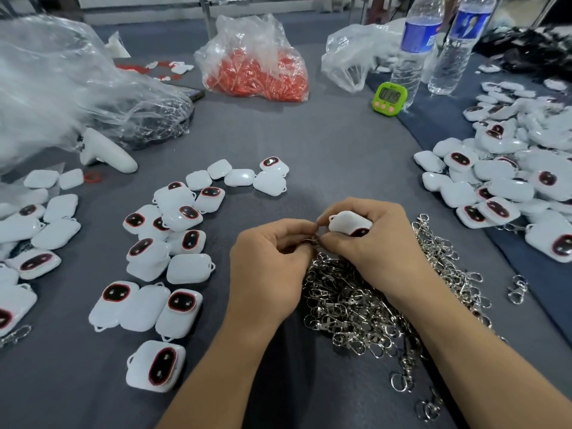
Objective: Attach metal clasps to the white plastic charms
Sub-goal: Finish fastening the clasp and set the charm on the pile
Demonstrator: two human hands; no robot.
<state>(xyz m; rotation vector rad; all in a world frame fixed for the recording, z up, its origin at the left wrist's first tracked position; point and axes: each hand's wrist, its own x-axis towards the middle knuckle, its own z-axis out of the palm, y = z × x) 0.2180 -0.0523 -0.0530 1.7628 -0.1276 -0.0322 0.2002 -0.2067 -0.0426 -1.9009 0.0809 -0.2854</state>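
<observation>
At the far left corner of the grey-covered tabletop (325, 156), a crumpled clear plastic bag (62, 88) slumps over a white handheld controller (105, 153). Loose white charms (46, 224) are strewn along the left edge, and a second cluster of charms (164, 243) lies left of centre, some showing a dark, red-rimmed oval face and others face down. Toward the far edge sits a clear bag of red pieces (257, 72). Near the front edge, at centre, the person's left hand (269, 264) is curled tight, thumb and forefinger pinching a small metal clasp (314, 241). It is held close to the loop end of a white charm (348, 222); whether the two are joined cannot be told. The right hand (368, 239) meets the left at the fingertips and wraps its curled fingers round that charm, holding it above the cloth with part of its dark face turned toward the near edge. Both hands hover over a heap of silver clasps (371, 305) that spreads toward the near right corner. By the far edge a green digital timer (389, 97) stands beside two water bottles (414, 48). A large pile of charms (510, 181), with metal clasps showing among them, lines the right edge.
</observation>
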